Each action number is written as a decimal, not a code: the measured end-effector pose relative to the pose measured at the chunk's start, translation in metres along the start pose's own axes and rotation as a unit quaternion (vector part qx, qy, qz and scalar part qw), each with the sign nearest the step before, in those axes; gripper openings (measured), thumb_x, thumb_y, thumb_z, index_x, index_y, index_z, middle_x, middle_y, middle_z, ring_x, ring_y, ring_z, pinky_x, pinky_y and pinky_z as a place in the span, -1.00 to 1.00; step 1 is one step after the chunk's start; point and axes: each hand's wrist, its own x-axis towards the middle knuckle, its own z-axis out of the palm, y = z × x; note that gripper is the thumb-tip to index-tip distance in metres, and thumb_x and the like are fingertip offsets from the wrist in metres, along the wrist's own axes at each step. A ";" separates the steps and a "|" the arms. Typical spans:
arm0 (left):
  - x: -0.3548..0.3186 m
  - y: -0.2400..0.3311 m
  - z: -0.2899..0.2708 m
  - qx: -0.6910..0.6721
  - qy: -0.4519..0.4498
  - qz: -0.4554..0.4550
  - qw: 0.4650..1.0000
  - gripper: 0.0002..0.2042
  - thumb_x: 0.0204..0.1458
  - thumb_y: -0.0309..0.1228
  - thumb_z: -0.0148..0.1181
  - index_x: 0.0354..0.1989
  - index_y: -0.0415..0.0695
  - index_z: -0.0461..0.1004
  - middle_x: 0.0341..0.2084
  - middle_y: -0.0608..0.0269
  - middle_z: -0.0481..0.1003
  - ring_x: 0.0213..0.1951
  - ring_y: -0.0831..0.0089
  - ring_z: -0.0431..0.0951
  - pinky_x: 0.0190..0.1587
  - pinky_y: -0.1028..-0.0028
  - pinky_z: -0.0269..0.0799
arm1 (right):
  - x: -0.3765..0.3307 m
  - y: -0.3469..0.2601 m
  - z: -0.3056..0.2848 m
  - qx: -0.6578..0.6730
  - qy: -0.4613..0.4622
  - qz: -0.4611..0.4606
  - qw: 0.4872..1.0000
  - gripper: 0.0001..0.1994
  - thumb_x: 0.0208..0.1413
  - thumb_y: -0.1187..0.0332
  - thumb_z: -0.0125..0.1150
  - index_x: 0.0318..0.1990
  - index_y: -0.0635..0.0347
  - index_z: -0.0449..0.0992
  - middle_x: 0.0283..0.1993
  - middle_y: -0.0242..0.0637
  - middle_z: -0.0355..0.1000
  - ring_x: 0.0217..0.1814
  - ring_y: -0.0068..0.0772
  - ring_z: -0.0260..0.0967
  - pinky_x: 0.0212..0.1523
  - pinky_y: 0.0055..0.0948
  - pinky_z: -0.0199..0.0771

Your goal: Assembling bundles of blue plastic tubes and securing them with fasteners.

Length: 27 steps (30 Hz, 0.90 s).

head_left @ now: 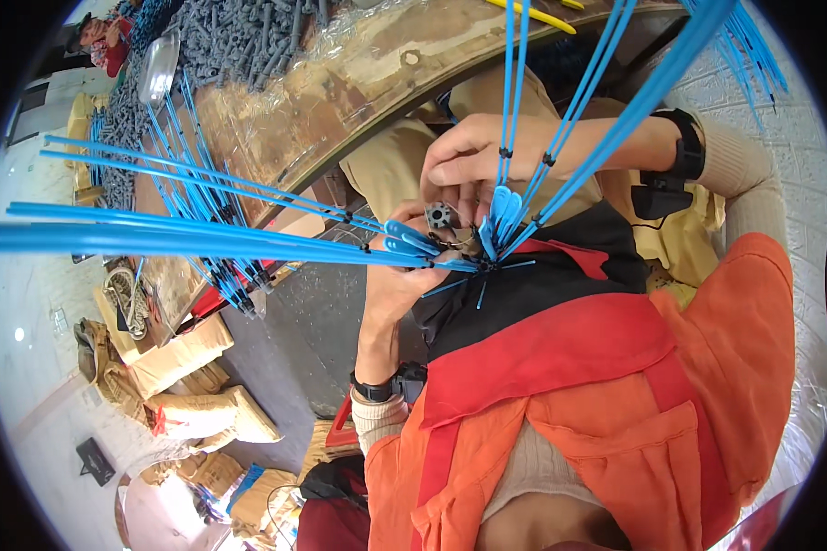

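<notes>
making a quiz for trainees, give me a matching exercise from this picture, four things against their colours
Things:
1. rods fanning out from the hands
2. small square part at the fingertips
3. apron
4. wristband on the right wrist

Colours:
a. orange and red
b. black
c. blue
d. grey

Pairs: 1-c, 2-d, 3-a, 4-b
</notes>
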 end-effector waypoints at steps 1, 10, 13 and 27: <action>0.001 0.004 0.001 0.024 0.001 0.022 0.999 -0.77 -0.32 -0.50 0.43 -0.44 -0.28 0.56 -0.50 0.17 0.54 -0.19 0.27 0.52 -0.10 0.31 0.43 | -0.002 0.000 0.001 -0.021 0.010 0.023 0.999 -0.69 0.16 0.32 0.21 -0.08 0.44 0.48 -0.36 -0.17 0.52 -0.41 -0.39 0.54 -0.35 -0.50 0.60; -0.002 0.010 0.000 0.072 -0.006 -0.018 0.997 -0.79 -0.28 -0.49 0.42 -0.45 -0.28 0.54 -0.33 0.09 0.53 -0.13 0.21 0.51 -0.04 0.21 0.41 | -0.003 -0.002 0.003 -0.050 0.023 0.069 0.996 -0.69 -0.03 0.35 0.32 -0.20 0.43 0.49 -0.38 -0.13 0.53 -0.38 -0.38 0.56 -0.39 -0.50 0.56; -0.005 0.006 0.001 0.000 -0.007 0.004 1.000 -0.77 -0.25 -0.51 0.41 -0.40 -0.27 0.50 -0.26 0.10 0.51 -0.12 0.28 0.50 -0.04 0.26 0.41 | -0.002 -0.002 0.001 -0.041 0.022 0.075 0.996 -0.72 -0.05 0.37 0.33 -0.22 0.41 0.52 -0.38 -0.14 0.54 -0.38 -0.40 0.55 -0.39 -0.51 0.56; -0.007 0.011 0.012 -0.073 0.028 0.067 0.995 -0.70 -0.15 -0.57 0.38 -0.24 -0.21 0.40 -0.23 0.20 0.49 -0.23 0.53 0.50 -0.17 0.53 0.41 | 0.001 -0.002 -0.005 -0.054 -0.067 0.050 0.995 -0.83 0.05 0.42 0.31 -0.25 0.34 0.60 -0.39 -0.25 0.55 -0.40 -0.54 0.51 -0.36 -0.56 0.57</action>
